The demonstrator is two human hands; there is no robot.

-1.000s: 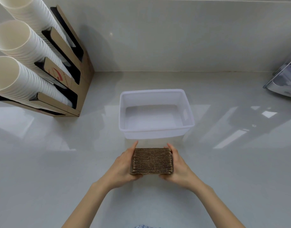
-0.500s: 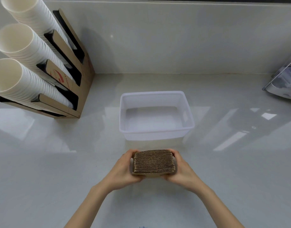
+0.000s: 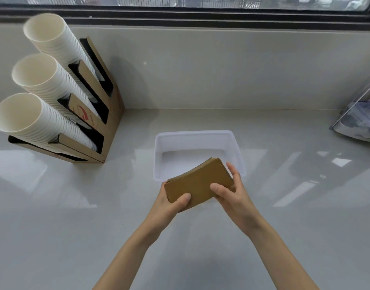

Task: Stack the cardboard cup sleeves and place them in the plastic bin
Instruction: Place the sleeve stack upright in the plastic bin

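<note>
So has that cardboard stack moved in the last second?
Yes. The stack has gone up and away from the person: its far end now overlaps the bin, and it's tilted.

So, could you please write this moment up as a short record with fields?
held item: stack of cardboard sleeves, tilted, flat face up
left hand: grips the stack's near left end
right hand: grips its right end
plastic bin: white, nothing seen inside, just beyond the stack
counter: pale, glossy
cup holder: far left, three rows of white cups
</note>
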